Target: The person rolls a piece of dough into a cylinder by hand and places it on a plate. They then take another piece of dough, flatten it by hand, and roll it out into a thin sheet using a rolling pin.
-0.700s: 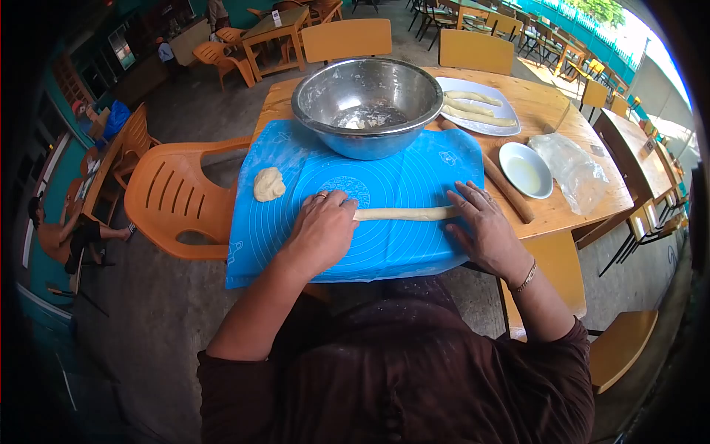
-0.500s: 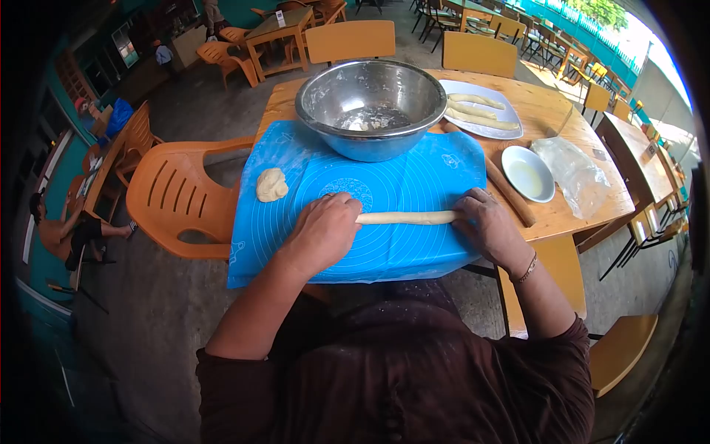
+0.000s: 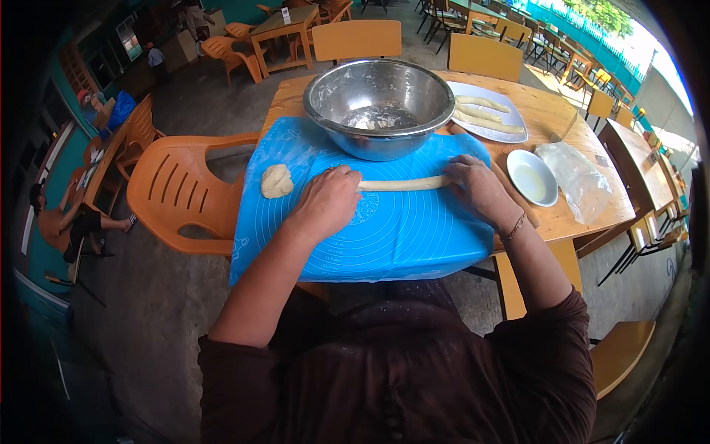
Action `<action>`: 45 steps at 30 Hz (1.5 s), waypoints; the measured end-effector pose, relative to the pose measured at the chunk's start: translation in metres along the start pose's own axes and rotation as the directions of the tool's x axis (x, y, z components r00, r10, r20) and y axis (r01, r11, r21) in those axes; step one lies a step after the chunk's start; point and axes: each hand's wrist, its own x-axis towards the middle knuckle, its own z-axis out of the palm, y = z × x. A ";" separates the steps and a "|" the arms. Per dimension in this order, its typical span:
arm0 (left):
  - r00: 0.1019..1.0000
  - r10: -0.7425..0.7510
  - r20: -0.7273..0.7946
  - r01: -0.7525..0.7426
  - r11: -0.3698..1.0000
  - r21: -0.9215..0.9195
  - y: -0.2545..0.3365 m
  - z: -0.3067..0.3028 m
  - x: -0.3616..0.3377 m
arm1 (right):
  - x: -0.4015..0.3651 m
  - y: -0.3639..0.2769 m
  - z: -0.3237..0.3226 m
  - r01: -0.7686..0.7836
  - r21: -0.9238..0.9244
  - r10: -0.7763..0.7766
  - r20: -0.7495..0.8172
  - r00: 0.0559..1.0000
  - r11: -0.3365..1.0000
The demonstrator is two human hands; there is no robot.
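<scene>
A pale dough rope [image 3: 405, 184] stretches sideways across the blue silicone mat [image 3: 421, 240]. My left hand [image 3: 333, 198] curls over its left end and my right hand [image 3: 479, 191] over its right end; both palms face down and hide the ends. To the left of my left hand lies a rounded lump of dough [image 3: 276, 182]. Beyond my hands, a steel mixing bowl [image 3: 381, 148] stands on the mat's far edge, with floury residue inside. A wooden rolling pin [image 3: 510, 183] rests just right of my right hand, partly hidden by it.
Several dough strips lie on a white plate [image 3: 512, 108] at the back right. A small white dish [image 3: 552, 197] with some liquid and a clear plastic bag [image 3: 580, 183] sit on the table's right side. An orange chair [image 3: 174, 189] stands at left. Other people are in the background.
Both hands and the dough rope have moved away from me, towards the bowl, across the mat. The rope still lies between my hands; the view has shifted slightly.
</scene>
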 end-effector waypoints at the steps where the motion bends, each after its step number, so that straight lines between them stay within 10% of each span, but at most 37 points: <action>1: 1.000 -0.004 -0.029 0.003 1.000 -0.031 0.003 -0.001 0.002 | 0.003 0.000 0.004 0.029 0.036 -0.030 0.020 0.999 0.999; 6: 0.992 -0.077 0.096 0.091 0.984 -0.153 0.018 0.000 0.018 | 0.017 -0.013 0.016 0.036 0.094 -0.038 0.020 0.999 0.995; 15: 0.978 0.205 -0.027 -0.204 0.978 0.043 0.031 0.004 -0.050 | -0.066 -0.043 -0.001 0.101 -0.026 -0.100 0.033 0.994 0.995; 18: 0.985 0.173 0.014 -0.161 0.940 -0.301 0.025 -0.028 -0.062 | -0.084 -0.042 -0.031 0.078 0.150 -0.083 0.030 0.996 0.986; 20: 0.994 -0.099 -0.051 0.075 0.934 -0.350 0.022 -0.041 -0.058 | -0.090 -0.037 -0.049 -0.194 0.334 0.224 -0.053 0.973 0.922; 24: 0.993 -0.087 -0.083 0.057 0.949 -0.311 0.021 -0.033 -0.048 | -0.087 -0.029 -0.059 -0.245 0.361 0.317 -0.154 0.936 0.900; 26: 0.973 0.167 -0.160 -0.197 0.962 -0.189 0.030 -0.009 -0.039 | -0.080 -0.033 -0.041 -0.093 0.258 0.147 -0.197 0.969 0.962; 32: 0.987 0.152 0.056 -0.150 0.988 -0.045 0.062 0.038 -0.003 | -0.042 -0.053 0.025 0.178 -0.010 -0.178 -0.003 0.984 0.984; 45: 0.957 0.274 0.091 -0.277 0.960 0.029 0.079 0.037 -0.046 | -0.081 -0.074 0.007 0.240 -0.044 -0.235 0.096 0.967 0.970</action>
